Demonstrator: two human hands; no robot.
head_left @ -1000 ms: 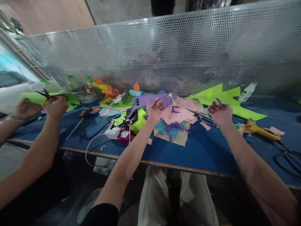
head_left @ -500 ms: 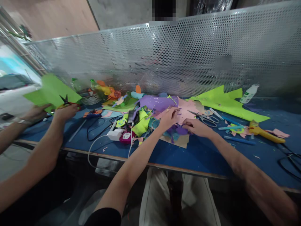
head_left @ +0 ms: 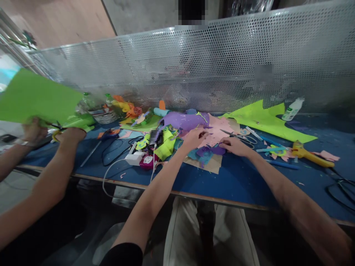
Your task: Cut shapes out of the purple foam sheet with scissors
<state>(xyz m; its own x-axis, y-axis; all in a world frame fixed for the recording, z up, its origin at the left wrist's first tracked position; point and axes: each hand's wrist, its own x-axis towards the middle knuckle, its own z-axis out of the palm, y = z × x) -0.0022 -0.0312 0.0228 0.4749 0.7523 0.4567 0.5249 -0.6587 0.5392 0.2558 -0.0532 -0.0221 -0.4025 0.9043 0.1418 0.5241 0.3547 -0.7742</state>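
Note:
My left hand (head_left: 195,139) hovers over the pink paper (head_left: 217,135), its fingers loosely bent and apart; I see nothing held in it. Just to the right, my right hand (head_left: 235,146) pinches the edge of a purple paper piece (head_left: 217,149) between thumb and fingers. Under both hands lie blue and purple scraps on a brown cardboard sheet (head_left: 215,165). A larger purple sheet (head_left: 184,120) is heaped behind my left hand. Grey-handled scissors (head_left: 244,137) lie beyond my right hand, partly hidden by it.
A co-worker's hands (head_left: 70,136) at left cut a green sheet (head_left: 39,98) with scissors. A yellow glue gun (head_left: 313,155), blue pens (head_left: 283,164), lime sheet (head_left: 271,120) and white bottle (head_left: 293,109) are at right. A white adapter (head_left: 135,159) with its cable lies left of my arm.
My left hand has shifted slightly left and its fingers have drawn back. My right hand has moved up a little with the purple piece. The co-worker's green sheet has swung toward the left.

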